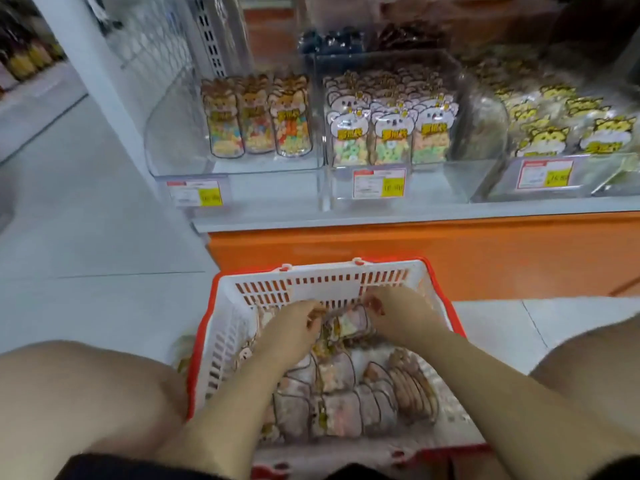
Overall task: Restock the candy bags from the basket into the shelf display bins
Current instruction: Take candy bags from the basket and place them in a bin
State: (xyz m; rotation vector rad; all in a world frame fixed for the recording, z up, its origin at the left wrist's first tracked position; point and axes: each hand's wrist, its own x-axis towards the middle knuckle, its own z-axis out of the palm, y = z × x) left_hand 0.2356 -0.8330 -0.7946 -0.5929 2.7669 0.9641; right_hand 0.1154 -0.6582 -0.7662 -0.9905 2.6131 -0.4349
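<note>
Fingers [313, 315] of the left hand [294, 323] and the right hand [398, 311] curl onto one candy bag [349, 323] at the far end of the basket [332, 282], pinching it from its left and right sides; blur hides the exact contact. It looks like a light, soft, slick film pouch of loose sweets, likely to sag and crackle, so the stiffer printed header or the side seams seem the safest hold.

Beyond the basket the shelf [381, 216] carries clear bins. The basket on the floor holds many more pouches [339, 410] lying overlapped. The left bin [173, 140] holds three upright rows and has spare room at its left and near sides. The middle bin [464, 98] is packed with bear-topped bags. The right bin [498, 188] holds a loose heap of yellow-topped ones. Price tags [379, 183] hang on the near walls.
</note>
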